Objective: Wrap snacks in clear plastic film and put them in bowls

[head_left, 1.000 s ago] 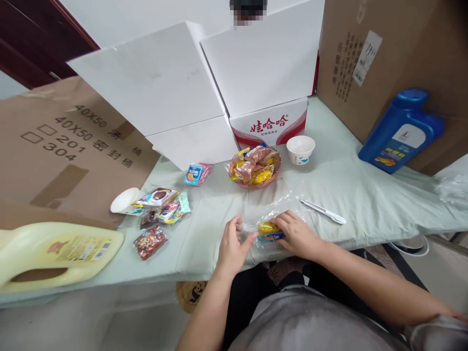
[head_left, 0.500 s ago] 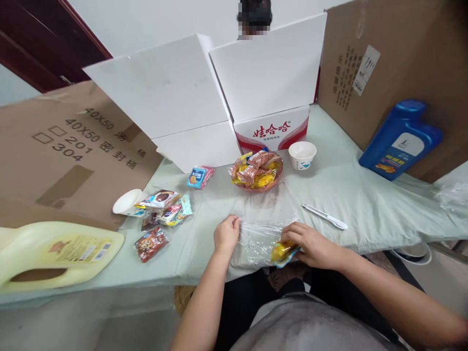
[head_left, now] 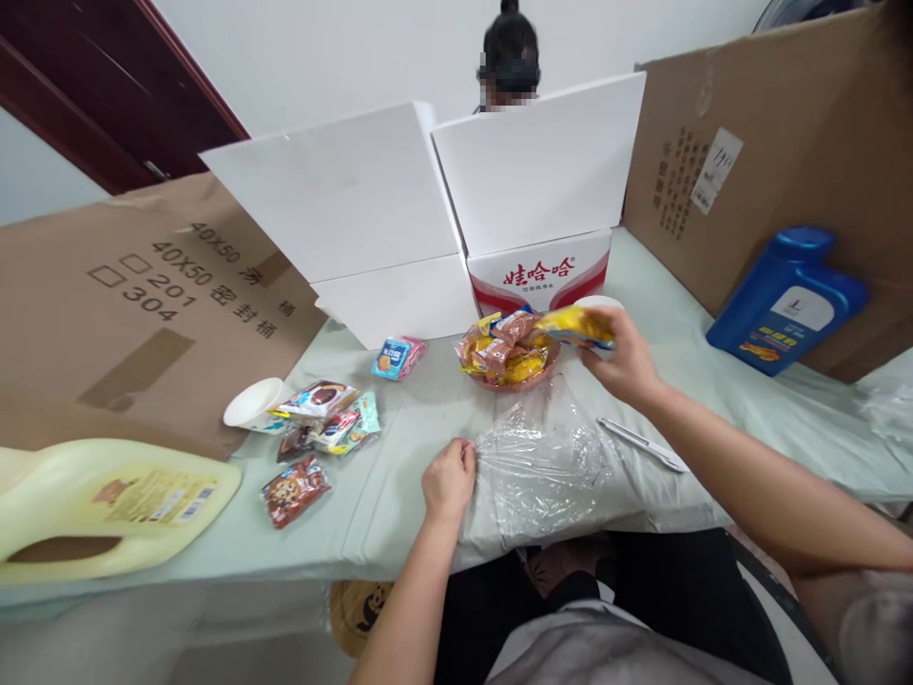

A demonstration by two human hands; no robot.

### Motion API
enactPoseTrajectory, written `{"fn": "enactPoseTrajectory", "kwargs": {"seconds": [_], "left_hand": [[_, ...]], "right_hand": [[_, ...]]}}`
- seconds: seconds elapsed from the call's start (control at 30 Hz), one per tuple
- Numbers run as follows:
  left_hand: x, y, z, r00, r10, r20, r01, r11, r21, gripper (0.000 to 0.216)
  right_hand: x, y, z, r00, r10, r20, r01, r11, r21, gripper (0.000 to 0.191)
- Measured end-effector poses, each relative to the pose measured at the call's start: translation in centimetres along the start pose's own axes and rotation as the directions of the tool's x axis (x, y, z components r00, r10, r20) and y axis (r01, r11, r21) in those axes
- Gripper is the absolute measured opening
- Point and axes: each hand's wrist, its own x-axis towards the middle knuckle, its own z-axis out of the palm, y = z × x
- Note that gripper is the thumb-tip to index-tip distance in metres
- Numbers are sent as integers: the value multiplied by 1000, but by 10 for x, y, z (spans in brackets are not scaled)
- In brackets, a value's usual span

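Note:
My right hand grips a yellow snack packet and holds it just above the right edge of a reddish bowl heaped with wrapped snacks. My left hand is closed, pinching the left edge of a crumpled clear plastic sheet that lies on the pale green table cover in front of me. A white pen-like tool lies to the right of the plastic sheet.
Loose snack packets and a white paper cup lie at left, a blue-pink packet farther back. A yellow jug lies at the near left, a blue jug at right. Cardboard and a white open carton wall the table; a person sits behind.
My right hand lifted the yellow packet out of the plastic sheet and carried it up to the snack bowl. My left hand kept its pinch on the sheet.

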Motion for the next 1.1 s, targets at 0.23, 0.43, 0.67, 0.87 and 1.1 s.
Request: {"fn": "enactPoseTrajectory", "kwargs": {"seconds": [0.23, 0.43, 0.67, 0.87, 1.1], "left_hand": [[1, 0, 2, 1000, 4, 21, -4, 1000, 13, 21], [0, 0, 4, 1000, 4, 13, -5, 1000, 29, 21], [2, -1, 4, 1000, 3, 18, -3, 1000, 10, 21], [2, -1, 3, 999, 8, 33, -8, 1000, -7, 22], [4, -6, -6, 996, 76, 44, -72, 994, -80, 21]], "right_hand": [[88, -18, 81, 869, -296, 396, 387, 905, -175, 43], [107, -28, 130, 573, -113, 812, 586, 749, -310, 47], [121, -18, 120, 497, -11, 868, 485, 833, -267, 78], [49, -29, 86, 704, -376, 603, 489, 872, -27, 32], [-108, 1, 62, 480, -214, 851, 485, 873, -54, 64]]}}
